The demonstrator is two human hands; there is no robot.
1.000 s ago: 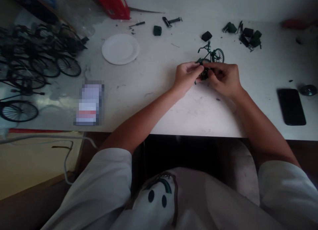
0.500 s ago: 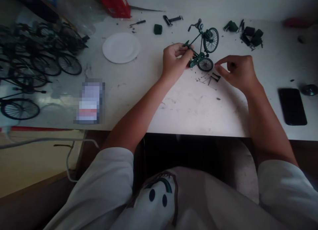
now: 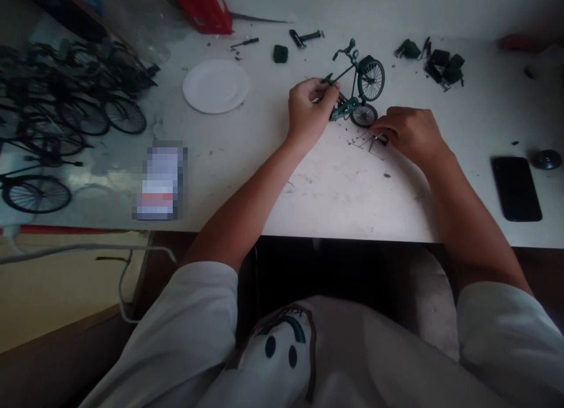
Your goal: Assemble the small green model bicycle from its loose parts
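Observation:
A dark green model bicycle (image 3: 348,104) is held tilted above the table, with my left hand (image 3: 311,105) closed round its seat end. Its front wheel (image 3: 371,80) points away from me, and the other wheel (image 3: 363,114) is near the tabletop. My right hand (image 3: 412,129) is low at the small loose parts (image 3: 369,145), just right of the lower wheel. Thumb and index finger are pressed together there; whether something is between them cannot be made out. Thin rods and a small black piece lie under those fingertips.
Several model bicycles (image 3: 66,108) crowd the left side. A white plate (image 3: 215,86), a green block (image 3: 280,53), a small screwdriver (image 3: 245,43) and a black tool (image 3: 306,38) lie behind. Green parts (image 3: 445,66) are at back right, a black phone (image 3: 516,188) at right, a blurred-out phone (image 3: 159,182) at left.
My right hand has moved down and left, from beside the lower wheel to the small loose parts. The bicycle in my left hand has shifted slightly left.

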